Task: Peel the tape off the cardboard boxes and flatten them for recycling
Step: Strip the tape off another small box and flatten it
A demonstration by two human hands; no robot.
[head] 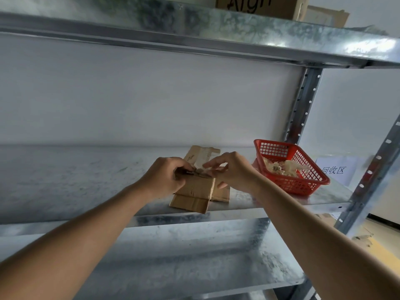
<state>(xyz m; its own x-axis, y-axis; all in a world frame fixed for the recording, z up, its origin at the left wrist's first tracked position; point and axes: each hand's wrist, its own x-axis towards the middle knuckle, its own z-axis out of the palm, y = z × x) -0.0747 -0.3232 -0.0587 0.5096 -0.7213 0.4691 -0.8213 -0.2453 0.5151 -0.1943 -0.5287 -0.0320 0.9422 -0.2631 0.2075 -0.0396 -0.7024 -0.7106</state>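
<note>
1. We face a galvanised metal shelving rack (pixel 194 42) against a white wall, its perforated upright (pixel 303 105) rising on the right.
2. The middle shelf (pixel 75 180) carries everything we work on; a lower shelf (pixel 184 256) shows beneath our forearms.
3. On the top shelf stands a brown cardboard carton (pixel 259 7) with dark lettering, only its lower part in view.
4. A red plastic basket (pixel 303 185) sits on the right of the middle shelf, just beside our right wrist, and holds a heap of crumpled pale tape scraps (pixel 283 167).
5. Behind the basket, a white paper label (pixel 335 169) with printed characters lies near the right edge of the shelf.
6. The flattened cardboard box (pixel 199 189) lies near the front edge of the middle shelf, between our hands, its flaps spread toward us and toward the wall.
7. Our left hand (pixel 164 178) has its fingers curled on the box's upper edge, gripping the cardboard there.
8. Our right hand (pixel 233 169) reaches in from the right, thumb under the box's side, fingers extended toward the left hand; the fingertips (pixel 207 165) appear to pinch a pale strip of tape (pixel 202 171) at the box's top, though motion blur keeps us from seeing the pinch clearly.
</note>
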